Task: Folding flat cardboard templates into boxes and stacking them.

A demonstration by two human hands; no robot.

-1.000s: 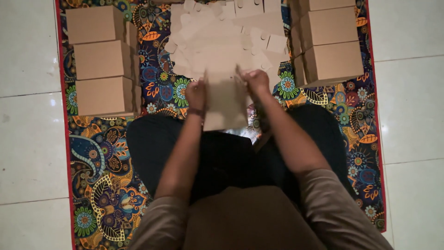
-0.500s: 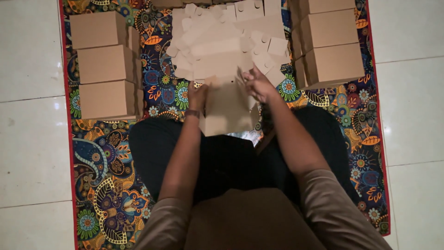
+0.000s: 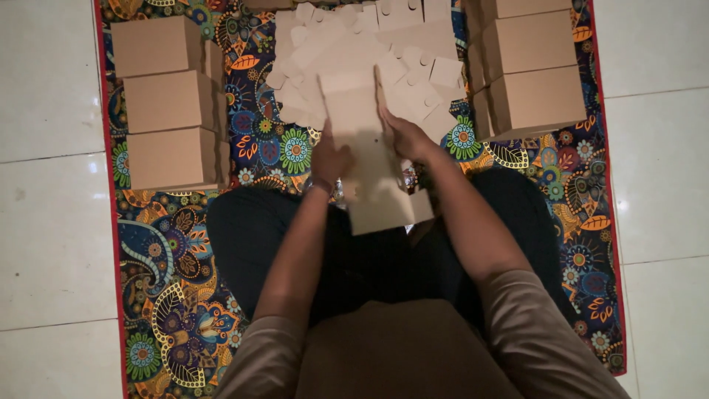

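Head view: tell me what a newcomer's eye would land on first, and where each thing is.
First, the left hand and right hand gripping a flat cardboard box blank over the person's lap at centre. Just beyond it, a loose pile of flat cardboard blanks spreads over the patterned floral mat. Rows of folded cardboard boxes flank it, one on the left and one on the right.

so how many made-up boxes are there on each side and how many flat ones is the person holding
Assembled brown cardboard boxes, left stack: 3
Assembled brown cardboard boxes, right stack: 3, the top one cut off by the frame
Flat brown cardboard blank held between left hand and right hand: 1
Total: 7
The loose pile of flat blanks is too overlapped to count.
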